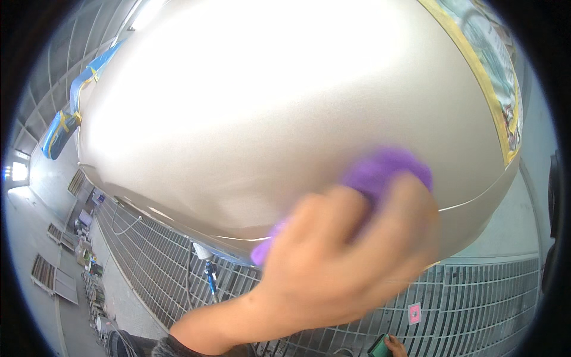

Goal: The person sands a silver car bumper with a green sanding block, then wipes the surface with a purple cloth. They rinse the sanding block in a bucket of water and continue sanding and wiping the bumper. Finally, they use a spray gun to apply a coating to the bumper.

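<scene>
My left hand point(351, 256) reaches in from the lower left, blurred by motion. It is closed on a purple cloth point(389, 169), which bunches out beyond the fingers and shows again at the left of the hand. The cloth lies against a beige, glossy car body panel point(256, 160) that fills most of the view. Low at the bottom edge, my right hand point(397, 346) is partly cut off. Its fingers are around a dark green, flat-sided object point(379, 347) whose kind I cannot make out.
Yellow masking tape point(476, 65) and clear film border the panel at right; blue-wrapped parts point(59, 134) jut out at left. Beneath the panel is a spray gun point(209, 276) with a hose. A pink-and-white card point(414, 313) lies on the floor grating point(476, 297). Clutter point(95, 285) lines the left wall.
</scene>
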A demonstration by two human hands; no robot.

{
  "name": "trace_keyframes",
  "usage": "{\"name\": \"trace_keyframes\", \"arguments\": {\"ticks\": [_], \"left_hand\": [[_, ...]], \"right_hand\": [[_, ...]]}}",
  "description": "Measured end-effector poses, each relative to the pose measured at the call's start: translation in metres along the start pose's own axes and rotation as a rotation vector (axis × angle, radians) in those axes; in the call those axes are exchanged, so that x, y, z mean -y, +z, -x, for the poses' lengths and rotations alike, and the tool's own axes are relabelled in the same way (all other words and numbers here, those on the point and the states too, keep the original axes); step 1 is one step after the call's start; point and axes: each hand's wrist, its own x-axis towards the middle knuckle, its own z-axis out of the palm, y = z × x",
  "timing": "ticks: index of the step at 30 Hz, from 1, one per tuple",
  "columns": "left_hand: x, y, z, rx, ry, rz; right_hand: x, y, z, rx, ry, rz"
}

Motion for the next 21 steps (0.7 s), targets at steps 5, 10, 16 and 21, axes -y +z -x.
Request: {"name": "trace_keyframes", "arguments": {"ticks": [5,10,16,21], "left_hand": [[-0.011,-0.027,0.044,0.431,-0.041,0.697],[0.019,-0.069,0.098,0.621,-0.568,1.252],[0.028,-0.062,0.172,0.011,-1.009,1.28],[-0.001,-0.031,0.196,-0.954,-1.387,0.811]], "right_hand": [[0.009,-0.014,0.0,0.047,0.051,-0.095],[0.046,-0.037,-0.019,0.082,0.057,-0.125],[0.107,-0.082,-0.075,0.011,-0.434,0.202],[0.265,-0.111,-0.177,0.03,-0.947,0.519]]}}
